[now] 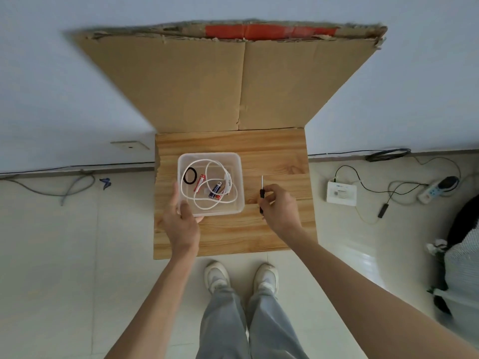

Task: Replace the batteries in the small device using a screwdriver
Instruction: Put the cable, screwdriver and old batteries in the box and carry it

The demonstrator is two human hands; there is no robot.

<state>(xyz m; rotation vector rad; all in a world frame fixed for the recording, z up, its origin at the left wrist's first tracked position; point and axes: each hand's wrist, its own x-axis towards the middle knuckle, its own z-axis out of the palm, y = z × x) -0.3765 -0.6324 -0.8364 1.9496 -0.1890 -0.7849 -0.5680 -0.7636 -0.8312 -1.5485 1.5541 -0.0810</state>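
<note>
A clear plastic tub (234, 161) stands on a small wooden table (274, 151). Inside lie a red battery (199, 182), a blue battery (216, 189), a coiled white cord (207, 203) with a small white device (227, 183) on it, and a black ring (190, 175). My left hand (181, 216) grips the tub's near left corner, thumb over the rim. My right hand (278, 206) is to the right of the tub, holding a small black-handled screwdriver (261, 190) with its thin shaft pointing away from me.
A flattened cardboard sheet (233, 84) leans against the wall behind the table. On the floor to the right lie a white router (341, 195), cables and a power strip (435, 190). My shoes (241, 278) stand just in front of the table's near edge.
</note>
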